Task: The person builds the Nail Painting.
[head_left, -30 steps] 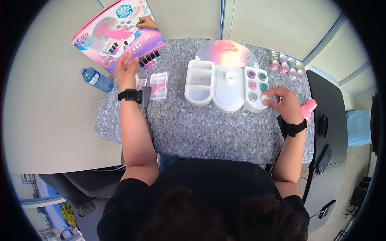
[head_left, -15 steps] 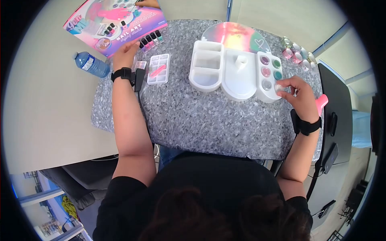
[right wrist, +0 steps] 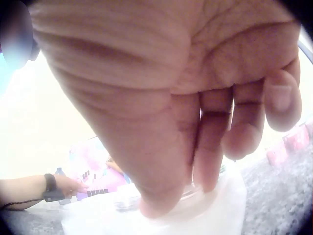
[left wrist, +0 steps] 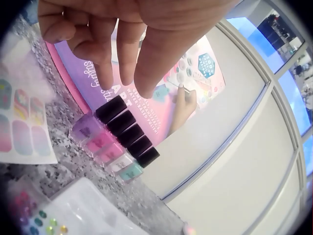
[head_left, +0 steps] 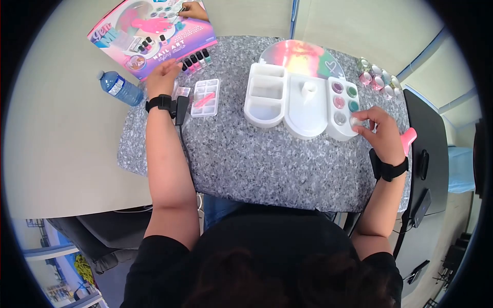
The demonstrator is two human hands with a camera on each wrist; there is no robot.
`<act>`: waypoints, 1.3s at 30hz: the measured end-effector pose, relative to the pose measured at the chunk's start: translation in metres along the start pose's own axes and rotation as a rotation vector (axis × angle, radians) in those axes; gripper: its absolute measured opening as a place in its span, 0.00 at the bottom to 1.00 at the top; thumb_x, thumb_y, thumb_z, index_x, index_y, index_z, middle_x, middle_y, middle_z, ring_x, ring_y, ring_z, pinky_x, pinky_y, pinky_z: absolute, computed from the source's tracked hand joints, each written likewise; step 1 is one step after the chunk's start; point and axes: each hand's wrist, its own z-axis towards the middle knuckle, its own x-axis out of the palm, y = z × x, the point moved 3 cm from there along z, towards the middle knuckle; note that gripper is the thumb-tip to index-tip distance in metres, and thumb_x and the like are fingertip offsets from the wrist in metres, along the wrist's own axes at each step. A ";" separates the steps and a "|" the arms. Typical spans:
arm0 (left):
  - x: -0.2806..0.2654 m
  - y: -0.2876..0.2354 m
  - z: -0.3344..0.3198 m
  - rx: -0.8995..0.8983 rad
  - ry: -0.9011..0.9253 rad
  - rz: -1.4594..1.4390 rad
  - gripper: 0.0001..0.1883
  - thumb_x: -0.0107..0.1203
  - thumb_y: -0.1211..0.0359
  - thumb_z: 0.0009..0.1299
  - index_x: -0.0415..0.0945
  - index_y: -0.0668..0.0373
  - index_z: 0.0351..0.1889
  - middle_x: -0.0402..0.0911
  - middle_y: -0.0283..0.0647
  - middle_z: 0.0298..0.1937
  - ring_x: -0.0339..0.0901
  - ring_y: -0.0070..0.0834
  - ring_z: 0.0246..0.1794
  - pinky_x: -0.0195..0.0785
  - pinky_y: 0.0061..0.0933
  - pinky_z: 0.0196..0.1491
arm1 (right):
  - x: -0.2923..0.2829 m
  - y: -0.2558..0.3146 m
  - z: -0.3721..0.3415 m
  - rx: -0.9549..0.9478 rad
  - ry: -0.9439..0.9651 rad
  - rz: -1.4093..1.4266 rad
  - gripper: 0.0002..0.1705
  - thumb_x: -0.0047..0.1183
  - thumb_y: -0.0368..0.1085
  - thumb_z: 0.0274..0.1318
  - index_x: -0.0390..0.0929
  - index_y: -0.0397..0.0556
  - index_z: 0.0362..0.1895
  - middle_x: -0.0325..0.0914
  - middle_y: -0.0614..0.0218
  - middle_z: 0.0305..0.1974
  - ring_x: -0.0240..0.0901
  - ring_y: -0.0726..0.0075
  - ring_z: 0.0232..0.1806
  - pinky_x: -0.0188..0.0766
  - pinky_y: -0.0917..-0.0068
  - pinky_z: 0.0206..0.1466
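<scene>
In the head view my right hand (head_left: 381,136) pinches a small pot (head_left: 354,122) between thumb and fingertips, at the front right hole of the white pot holder (head_left: 341,134). The right wrist view shows the thumb and fingers down at the holder's top, mostly hiding the pot. Several other glitter pots (head_left: 339,102) sit in the holder's holes. My left hand (head_left: 162,79) hovers by the nail polish bottles (head_left: 197,62), fingers loosely bent and holding nothing. In the left wrist view its fingertips hang just over the black caps (left wrist: 128,128).
Behind the bottles stands the nail art box (head_left: 154,38), with a water bottle (head_left: 120,88) to its left. A lidded compartment case (head_left: 205,105), a three-part white tray (head_left: 264,115) and a shiny round-topped panel (head_left: 303,56) share the table. Several jars (head_left: 380,79) stand back right; a pink object (head_left: 409,137) is beside the right hand.
My left hand has come down from in front of the box to the end of the polish row. The right hand stays at the same pot. The head view has shifted slightly.
</scene>
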 end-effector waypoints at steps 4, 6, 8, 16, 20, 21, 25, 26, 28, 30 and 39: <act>0.009 0.000 0.001 -0.019 0.019 0.049 0.25 0.75 0.61 0.70 0.88 0.62 0.62 0.93 0.44 0.54 0.89 0.29 0.54 0.77 0.30 0.61 | 0.001 0.001 -0.001 0.039 0.008 0.001 0.19 0.77 0.28 0.52 0.92 0.49 0.50 0.83 0.67 0.39 0.69 0.67 0.34 0.71 0.68 0.42; 0.013 -0.005 0.002 -0.033 0.017 0.106 0.24 0.74 0.61 0.70 0.89 0.62 0.62 0.93 0.44 0.54 0.90 0.29 0.54 0.77 0.30 0.61 | -0.001 0.000 0.001 0.021 0.005 0.003 0.19 0.77 0.28 0.52 0.92 0.49 0.50 0.83 0.66 0.40 0.69 0.67 0.34 0.71 0.68 0.42; 0.014 -0.004 0.005 -0.067 0.025 0.193 0.23 0.74 0.60 0.70 0.90 0.61 0.59 0.94 0.43 0.51 0.90 0.30 0.52 0.77 0.30 0.60 | -0.001 0.001 0.001 0.034 0.014 0.001 0.19 0.76 0.28 0.52 0.92 0.49 0.50 0.83 0.66 0.39 0.70 0.67 0.34 0.71 0.68 0.42; 0.012 -0.063 -0.034 0.026 0.047 0.000 0.16 0.72 0.64 0.75 0.90 0.61 0.57 0.94 0.38 0.48 0.88 0.22 0.50 0.76 0.26 0.57 | -0.001 0.001 -0.001 0.028 0.006 -0.003 0.19 0.76 0.28 0.52 0.92 0.48 0.50 0.83 0.65 0.38 0.70 0.66 0.34 0.71 0.68 0.42; 0.040 -0.118 -0.079 0.212 0.344 -0.231 0.12 0.72 0.69 0.74 0.91 0.61 0.53 0.94 0.35 0.49 0.86 0.18 0.47 0.75 0.24 0.54 | 0.000 0.001 0.000 0.000 -0.012 0.013 0.18 0.76 0.29 0.52 0.92 0.48 0.49 0.83 0.66 0.39 0.71 0.66 0.35 0.71 0.68 0.42; 0.043 -0.128 -0.090 0.209 0.348 -0.232 0.12 0.72 0.69 0.74 0.91 0.61 0.53 0.94 0.35 0.49 0.86 0.18 0.47 0.75 0.24 0.54 | -0.001 0.003 0.000 0.005 -0.010 0.011 0.18 0.76 0.29 0.52 0.92 0.48 0.49 0.83 0.66 0.39 0.71 0.66 0.35 0.71 0.68 0.42; 0.073 -0.149 -0.120 0.446 0.675 0.083 0.11 0.74 0.69 0.70 0.92 0.58 0.49 0.93 0.33 0.44 0.80 0.20 0.37 0.73 0.26 0.45 | -0.002 0.001 0.001 0.036 0.006 0.011 0.18 0.76 0.28 0.51 0.92 0.49 0.49 0.83 0.66 0.39 0.70 0.66 0.35 0.70 0.68 0.42; 0.079 -0.148 -0.125 0.435 0.749 0.103 0.12 0.74 0.69 0.69 0.92 0.57 0.50 0.93 0.33 0.43 0.78 0.21 0.35 0.72 0.27 0.43 | -0.001 0.001 0.000 0.012 -0.005 0.035 0.18 0.76 0.27 0.51 0.92 0.49 0.49 0.83 0.67 0.39 0.70 0.67 0.36 0.70 0.68 0.42; 0.084 -0.142 -0.122 0.465 0.733 0.166 0.12 0.74 0.65 0.70 0.92 0.55 0.50 0.89 0.37 0.38 0.81 0.26 0.35 0.73 0.31 0.42 | -0.001 0.001 0.001 0.017 -0.009 0.044 0.19 0.76 0.27 0.51 0.92 0.49 0.49 0.83 0.67 0.39 0.70 0.67 0.36 0.70 0.69 0.42; 0.085 -0.134 -0.121 0.502 0.701 0.191 0.15 0.73 0.57 0.70 0.92 0.52 0.51 0.86 0.41 0.34 0.83 0.34 0.34 0.75 0.37 0.41 | 0.000 0.001 0.001 0.035 0.003 0.047 0.19 0.76 0.26 0.51 0.92 0.49 0.50 0.83 0.68 0.39 0.70 0.68 0.36 0.69 0.69 0.42; 0.081 -0.144 -0.126 0.574 0.690 0.393 0.16 0.79 0.64 0.61 0.91 0.55 0.46 0.90 0.37 0.41 0.81 0.30 0.36 0.76 0.33 0.45 | -0.001 0.001 0.001 0.019 0.010 0.007 0.19 0.76 0.29 0.52 0.92 0.49 0.50 0.82 0.66 0.38 0.70 0.66 0.34 0.71 0.67 0.42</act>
